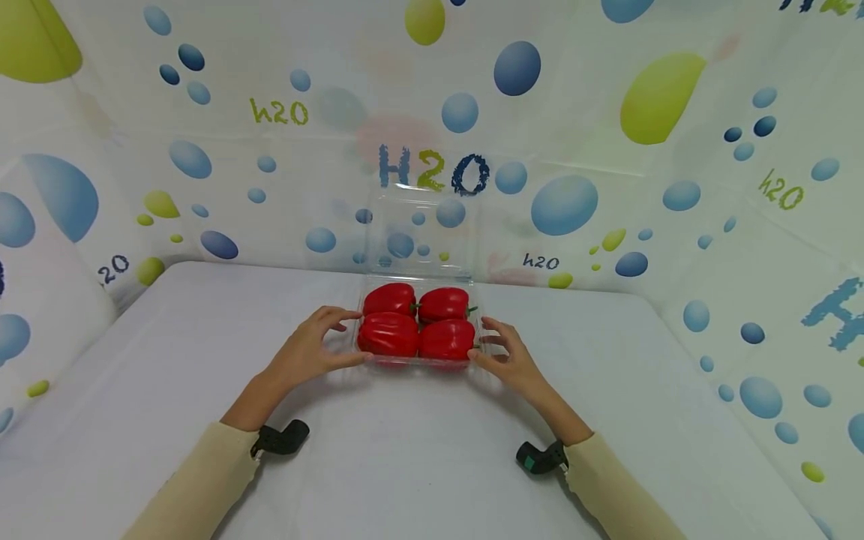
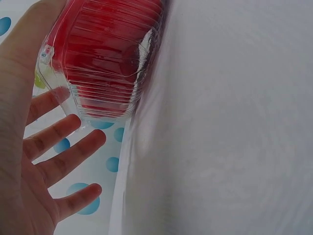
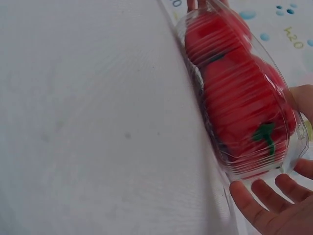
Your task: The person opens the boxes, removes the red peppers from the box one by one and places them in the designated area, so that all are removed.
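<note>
A clear plastic box [image 1: 421,362] with its lid [image 1: 421,232] raised at the back holds several red peppers [image 1: 388,334]. At its left end the left hand [image 1: 313,349] grips the box, thumb at the front corner and a fingertip at the rim; the other fingers of that hand [image 2: 44,161] are spread in the left wrist view. The right hand [image 1: 509,360] grips the right end, thumb at the front corner. In the right wrist view, fingertips of the right hand [image 3: 279,205] touch the ribbed end wall, beside a pepper [image 3: 239,103] with a green stem.
The box is at the back of a white-covered table [image 1: 418,465]. Behind it hangs a white sheet [image 1: 324,187] printed with blue and green drops and lettering. Black devices [image 1: 283,437] are strapped at both wrists, over beige sleeves [image 1: 202,480].
</note>
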The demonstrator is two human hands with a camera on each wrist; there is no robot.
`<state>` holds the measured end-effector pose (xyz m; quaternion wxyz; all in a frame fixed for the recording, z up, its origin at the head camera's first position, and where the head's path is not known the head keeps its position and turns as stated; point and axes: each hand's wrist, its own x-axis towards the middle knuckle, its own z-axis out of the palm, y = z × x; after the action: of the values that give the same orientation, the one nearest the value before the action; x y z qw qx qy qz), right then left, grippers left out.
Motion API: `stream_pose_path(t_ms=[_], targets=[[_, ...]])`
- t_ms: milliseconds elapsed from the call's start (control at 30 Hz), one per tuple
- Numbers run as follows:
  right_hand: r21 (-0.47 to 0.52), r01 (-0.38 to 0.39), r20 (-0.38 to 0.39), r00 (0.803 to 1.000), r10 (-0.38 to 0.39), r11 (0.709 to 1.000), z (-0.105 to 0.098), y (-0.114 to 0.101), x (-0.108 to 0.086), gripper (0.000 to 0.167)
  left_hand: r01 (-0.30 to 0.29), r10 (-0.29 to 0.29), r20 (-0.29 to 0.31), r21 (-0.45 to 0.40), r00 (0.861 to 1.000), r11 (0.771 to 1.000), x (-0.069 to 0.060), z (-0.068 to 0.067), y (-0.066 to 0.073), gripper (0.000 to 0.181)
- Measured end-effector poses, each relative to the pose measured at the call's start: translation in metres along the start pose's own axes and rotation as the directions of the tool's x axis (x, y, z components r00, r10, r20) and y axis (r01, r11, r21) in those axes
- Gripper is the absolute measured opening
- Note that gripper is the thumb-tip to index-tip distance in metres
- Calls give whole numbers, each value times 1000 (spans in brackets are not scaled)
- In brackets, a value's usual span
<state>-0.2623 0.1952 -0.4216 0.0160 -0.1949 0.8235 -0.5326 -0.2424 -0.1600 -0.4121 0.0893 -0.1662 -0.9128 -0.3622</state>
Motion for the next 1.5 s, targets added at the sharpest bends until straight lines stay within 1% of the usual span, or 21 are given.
stream_pose_path(t_ms=[133, 267, 333, 400, 500, 567, 633, 733, 833, 967, 1100, 1200, 1367, 1500], targets=[[-50, 48, -39, 998, -50, 998, -1, -2, 1, 67, -7, 7, -5, 21, 1000, 1000, 1, 0, 0, 73], [-80, 129, -71, 988, -135, 988, -1, -3, 3, 67, -4, 4, -2, 27, 1000, 1000, 3, 0, 0, 74], [-85, 179, -89, 978, -186, 980, -1, -4, 4, 65, -6, 6, 1, 31, 1000, 1000, 4, 0, 0, 74], [-75, 237, -112, 963, -244, 969, 0, -5, 4, 62, -6, 6, 1, 37, 1000, 999, 5, -1, 1, 75], [-40, 302, -133, 943, -304, 953, 2, -22, 0, 58, -9, 9, 0, 52, 1000, 999, 5, -2, 2, 75], [-9, 331, -127, 936, -329, 944, 3, -32, -2, 56, -8, 8, 1, 58, 1000, 998, 5, -3, 3, 75], [14, 347, -109, 933, -343, 938, 5, -36, -1, 56, -11, 11, 1, 65, 1000, 998, 5, -3, 3, 75], [33, 380, -85, 922, -377, 924, 7, -23, 5, 56, -12, 12, 0, 68, 1000, 998, 5, -3, 4, 75], [-9, 397, -70, 915, -397, 918, 10, -16, 9, 56, -7, 7, 1, 68, 1000, 998, 3, -2, 3, 75], [-90, 382, -35, 922, -387, 920, 12, -18, 11, 54, 5, -5, 6, 68, 1000, 998, 1, -1, 3, 76], [-119, 344, 9, 938, -345, 931, 13, -23, 14, 54, 0, 0, -1, 77, 1000, 997, 3, 0, 1, 75], [-159, 319, 57, 948, -313, 934, 12, -25, 16, 54, -1, 1, 0, 77, 1000, 997, 3, 1, 2, 75], [-218, 295, 139, 953, -269, 930, 9, -30, 17, 55, 10, -11, 10, 81, 1000, 997, 2, 0, 4, 76], [-228, 275, 168, 956, -241, 934, 8, -33, 18, 56, 16, -17, 10, 86, 1000, 996, 0, 0, 3, 75]])
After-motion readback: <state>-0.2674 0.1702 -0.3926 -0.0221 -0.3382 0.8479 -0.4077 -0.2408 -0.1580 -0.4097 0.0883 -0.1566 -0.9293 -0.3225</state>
